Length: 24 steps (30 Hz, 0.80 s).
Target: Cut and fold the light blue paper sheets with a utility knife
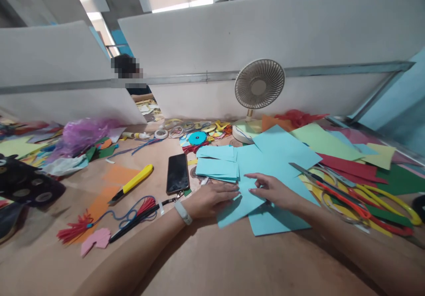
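Observation:
My left hand (212, 198) lies flat on a light blue paper sheet (242, 200) on the brown table, fingers together, pressing its left part down. A white band sits on that wrist. My right hand (274, 192) rests on the same sheet just to the right, fingers spread, fingertips pointing left toward the other hand. More light blue sheets (282, 147) lie under and behind it. A stack of small blue paper pieces (217, 167) sits just beyond my left hand.
A black phone (177, 173) and a yellow utility knife (133, 183) lie to the left. Red and yellow scissors (352, 198) rest on coloured paper at right. A small desk fan (259, 87) stands behind. Another person sits beyond the white partition (66, 65).

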Each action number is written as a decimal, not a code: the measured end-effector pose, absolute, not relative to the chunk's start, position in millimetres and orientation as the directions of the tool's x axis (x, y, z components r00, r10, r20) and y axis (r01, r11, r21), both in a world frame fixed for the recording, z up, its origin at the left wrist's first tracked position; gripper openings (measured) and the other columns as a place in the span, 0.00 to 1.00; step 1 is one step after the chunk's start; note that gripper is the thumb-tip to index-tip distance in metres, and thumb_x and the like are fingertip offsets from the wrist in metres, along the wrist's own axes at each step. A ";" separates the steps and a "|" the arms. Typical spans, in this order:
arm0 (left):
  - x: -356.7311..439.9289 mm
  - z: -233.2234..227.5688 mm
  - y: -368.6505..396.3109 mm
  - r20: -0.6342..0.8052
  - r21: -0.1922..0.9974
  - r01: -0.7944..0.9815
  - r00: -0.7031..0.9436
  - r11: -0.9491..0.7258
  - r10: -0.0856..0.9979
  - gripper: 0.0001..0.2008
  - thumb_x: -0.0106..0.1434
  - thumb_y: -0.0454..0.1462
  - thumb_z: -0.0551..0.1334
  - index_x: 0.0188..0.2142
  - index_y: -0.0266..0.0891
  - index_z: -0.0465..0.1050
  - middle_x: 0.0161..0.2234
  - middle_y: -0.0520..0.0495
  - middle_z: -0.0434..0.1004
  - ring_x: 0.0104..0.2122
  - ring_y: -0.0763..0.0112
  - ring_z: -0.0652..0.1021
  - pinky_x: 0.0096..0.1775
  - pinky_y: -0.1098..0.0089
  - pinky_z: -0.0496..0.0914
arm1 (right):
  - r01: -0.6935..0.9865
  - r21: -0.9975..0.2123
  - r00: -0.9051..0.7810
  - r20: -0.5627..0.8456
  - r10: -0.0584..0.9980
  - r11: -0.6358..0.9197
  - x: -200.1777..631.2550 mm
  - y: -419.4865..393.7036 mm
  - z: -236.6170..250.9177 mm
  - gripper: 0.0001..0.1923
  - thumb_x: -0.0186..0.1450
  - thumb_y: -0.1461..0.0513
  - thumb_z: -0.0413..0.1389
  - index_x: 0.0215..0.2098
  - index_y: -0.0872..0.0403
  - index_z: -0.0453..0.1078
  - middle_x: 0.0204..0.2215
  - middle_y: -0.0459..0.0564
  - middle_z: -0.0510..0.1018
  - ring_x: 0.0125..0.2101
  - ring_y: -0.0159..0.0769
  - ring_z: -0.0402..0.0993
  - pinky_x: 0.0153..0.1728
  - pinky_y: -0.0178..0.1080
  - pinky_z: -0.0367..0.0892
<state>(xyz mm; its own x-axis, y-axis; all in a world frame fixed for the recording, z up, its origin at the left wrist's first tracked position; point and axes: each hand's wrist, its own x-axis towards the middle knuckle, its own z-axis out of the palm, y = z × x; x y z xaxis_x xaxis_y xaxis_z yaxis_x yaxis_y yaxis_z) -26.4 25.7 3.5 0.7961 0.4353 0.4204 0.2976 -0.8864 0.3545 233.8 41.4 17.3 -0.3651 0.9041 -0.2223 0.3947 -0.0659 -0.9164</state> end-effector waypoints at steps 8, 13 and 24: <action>-34.0 30.9 20.3 0.822 0.464 0.359 0.165 -0.810 0.544 0.20 0.74 0.32 0.52 0.62 0.45 0.66 0.60 0.41 0.70 0.61 0.62 0.70 0.60 0.56 0.65 | 0.153 -0.988 -0.285 -0.048 0.957 -0.004 224.7 58.4 45.8 0.36 0.57 0.53 0.65 0.62 0.51 0.64 0.29 0.40 0.64 0.22 0.27 0.68 0.19 0.32 0.69; -32.6 32.4 15.7 0.813 0.399 0.408 0.255 -0.821 0.523 0.20 0.74 0.31 0.52 0.63 0.44 0.65 0.62 0.39 0.66 0.63 0.59 0.67 0.61 0.54 0.63 | 0.141 -0.990 -0.229 -0.017 0.973 0.016 188.8 88.0 25.9 0.31 0.60 0.55 0.62 0.60 0.52 0.64 0.29 0.41 0.66 0.22 0.29 0.70 0.21 0.35 0.73; -23.2 10.5 14.8 0.632 0.406 0.454 0.487 -0.793 0.603 0.20 0.74 0.32 0.50 0.63 0.46 0.64 0.62 0.39 0.66 0.61 0.59 0.69 0.59 0.53 0.68 | 0.659 -0.698 -0.241 0.157 0.958 0.280 203.6 88.8 22.0 0.25 0.65 0.59 0.57 0.60 0.52 0.66 0.49 0.53 0.76 0.42 0.39 0.77 0.45 0.41 0.72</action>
<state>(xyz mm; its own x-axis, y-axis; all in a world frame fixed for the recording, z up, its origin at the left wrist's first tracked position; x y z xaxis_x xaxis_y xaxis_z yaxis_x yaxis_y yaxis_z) -23.2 14.8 10.5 0.4869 0.6025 0.6324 0.4542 -0.7930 0.4059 203.6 88.8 22.0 -0.2409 0.9577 0.1573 0.6587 0.2803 -0.6983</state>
